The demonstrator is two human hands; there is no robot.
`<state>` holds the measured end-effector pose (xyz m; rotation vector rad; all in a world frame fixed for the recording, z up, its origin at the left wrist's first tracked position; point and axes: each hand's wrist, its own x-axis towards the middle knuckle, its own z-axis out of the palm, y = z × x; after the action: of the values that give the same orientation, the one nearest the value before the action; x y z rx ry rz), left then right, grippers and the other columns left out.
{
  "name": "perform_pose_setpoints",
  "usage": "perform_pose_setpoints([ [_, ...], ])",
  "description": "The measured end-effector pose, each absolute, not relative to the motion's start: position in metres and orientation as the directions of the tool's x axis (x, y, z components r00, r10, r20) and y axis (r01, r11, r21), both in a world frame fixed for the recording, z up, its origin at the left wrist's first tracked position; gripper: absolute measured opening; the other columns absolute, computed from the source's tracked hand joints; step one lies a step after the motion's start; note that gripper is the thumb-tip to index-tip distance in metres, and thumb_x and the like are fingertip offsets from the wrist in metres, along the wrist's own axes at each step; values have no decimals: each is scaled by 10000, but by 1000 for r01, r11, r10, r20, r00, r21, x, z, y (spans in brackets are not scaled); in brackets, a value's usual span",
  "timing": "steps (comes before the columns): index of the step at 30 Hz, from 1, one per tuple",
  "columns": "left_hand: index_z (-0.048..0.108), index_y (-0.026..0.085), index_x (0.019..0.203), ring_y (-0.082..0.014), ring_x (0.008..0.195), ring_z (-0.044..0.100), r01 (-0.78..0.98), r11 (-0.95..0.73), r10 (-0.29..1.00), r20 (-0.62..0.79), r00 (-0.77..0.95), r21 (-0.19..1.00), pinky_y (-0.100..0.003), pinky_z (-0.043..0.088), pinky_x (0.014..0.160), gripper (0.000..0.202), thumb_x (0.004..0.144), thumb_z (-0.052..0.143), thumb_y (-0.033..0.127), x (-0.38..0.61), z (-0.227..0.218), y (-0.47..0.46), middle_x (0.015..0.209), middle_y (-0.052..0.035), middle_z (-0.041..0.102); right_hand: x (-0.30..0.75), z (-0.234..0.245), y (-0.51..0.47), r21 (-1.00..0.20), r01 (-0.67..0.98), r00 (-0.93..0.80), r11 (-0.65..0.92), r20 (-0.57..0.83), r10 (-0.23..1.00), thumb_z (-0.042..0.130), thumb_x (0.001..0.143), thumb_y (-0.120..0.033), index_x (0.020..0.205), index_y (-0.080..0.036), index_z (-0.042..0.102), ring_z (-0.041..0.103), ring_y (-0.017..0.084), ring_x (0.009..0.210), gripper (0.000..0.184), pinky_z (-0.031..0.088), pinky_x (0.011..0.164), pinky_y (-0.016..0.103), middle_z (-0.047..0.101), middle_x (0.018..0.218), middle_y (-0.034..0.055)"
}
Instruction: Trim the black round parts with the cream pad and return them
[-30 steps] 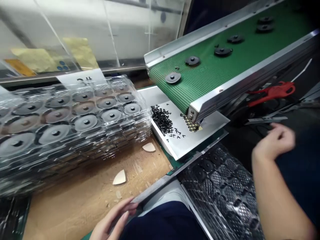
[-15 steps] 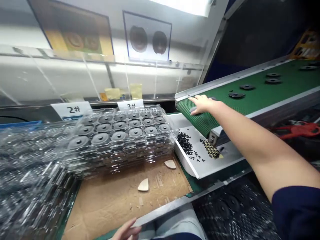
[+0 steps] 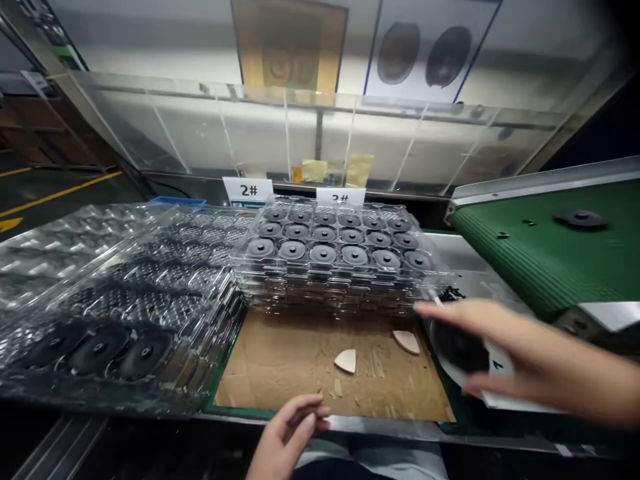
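My right hand (image 3: 505, 353) comes in from the right and grips a round black disc part (image 3: 457, 347), carrying it over the white tray near the bench's right side. My left hand (image 3: 285, 437) rests at the near edge of the bench, fingers loosely curled and apart, holding nothing. Straight ahead stands a stack of clear plastic trays (image 3: 335, 267), its top tray filled with several black disc parts. To the left lies another clear tray (image 3: 115, 300) with three black discs in its near row.
A green conveyor belt (image 3: 545, 247) at the right carries one black disc (image 3: 580, 217). A brown board (image 3: 300, 363) holds two pale wedge-shaped chips (image 3: 346, 360). Labels with "2#" (image 3: 249, 190) stand at the back below a clear shield.
My right hand has left the conveyor and come back toward me holding a black disc. The view has swung left. My left hand has stayed at the bench edge.
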<state>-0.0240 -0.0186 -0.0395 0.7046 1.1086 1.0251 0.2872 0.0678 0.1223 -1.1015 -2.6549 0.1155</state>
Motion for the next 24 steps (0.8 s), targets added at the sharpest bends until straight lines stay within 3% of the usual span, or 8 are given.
perform_pose_setpoints([
  [3, 682, 291, 1068, -278, 999, 644, -504, 394, 913, -267, 308, 769, -377, 490, 835, 567, 541, 804, 464, 0, -36, -9, 1102, -111, 702, 237, 70, 23, -338, 603, -695, 722, 223, 684, 736, 716, -309, 1411, -275, 356, 609, 259, 1087, 793, 532, 879, 338, 635, 1212, 57],
  [6, 626, 329, 1153, -289, 1090, 592, -596, 471, 872, -242, 425, 650, -363, 462, 860, 785, 411, 860, 438, 16, -46, -8, 1270, -112, 599, 203, 15, 2, -553, 556, -608, 621, 240, 757, 740, 721, -381, 1444, -273, 262, 582, 243, 1125, 873, 483, 944, 320, 598, 1260, 69],
  [11, 605, 307, 1173, -262, 1026, 625, -588, 595, 803, -377, 462, 548, -338, 434, 865, 750, 472, 840, 433, 8, -68, -7, 1064, -98, 698, 170, -37, -6, -720, 558, -417, 412, 186, 890, 710, 731, -463, 1448, -276, 203, 580, 246, 1114, 898, 482, 925, 327, 585, 1250, 98],
  [14, 589, 289, 1189, -268, 1016, 628, -599, 646, 758, -491, 429, 473, -341, 458, 847, 721, 521, 828, 415, -8, -67, -1, 1078, -99, 689, 164, -52, 8, -734, 567, -395, 373, 155, 905, 649, 752, -539, 1443, -250, 224, 535, 266, 1183, 861, 484, 938, 359, 533, 1316, 128],
  [17, 585, 314, 1180, -307, 1090, 597, -701, 604, 753, -561, 345, 379, -431, 446, 927, 633, 589, 804, 376, -22, -55, 10, 1194, -81, 636, 170, -76, 33, -662, 697, -228, 277, 162, 960, 536, 863, -445, 1355, -209, 391, 441, 296, 1273, 565, 443, 978, 462, 448, 1390, 166],
  [20, 605, 328, 1144, -313, 1150, 570, -789, 497, 785, -575, 231, 361, -475, 395, 1008, 492, 675, 751, 351, -29, -43, 23, 1224, -50, 626, 178, -108, 50, -619, 748, -190, 240, 147, 971, 552, 857, -311, 1145, -220, 580, 477, 327, 1231, 303, 393, 980, 582, 536, 1311, 143],
  [24, 610, 344, 1141, -271, 1168, 564, -810, 447, 815, -547, 193, 380, -400, 389, 1032, 468, 690, 733, 363, -32, -36, 36, 1258, -42, 619, 180, -136, 54, -632, 720, -241, 287, 160, 957, 538, 855, -227, 1038, -218, 636, 548, 310, 1154, 207, 369, 977, 631, 634, 1185, 108],
])
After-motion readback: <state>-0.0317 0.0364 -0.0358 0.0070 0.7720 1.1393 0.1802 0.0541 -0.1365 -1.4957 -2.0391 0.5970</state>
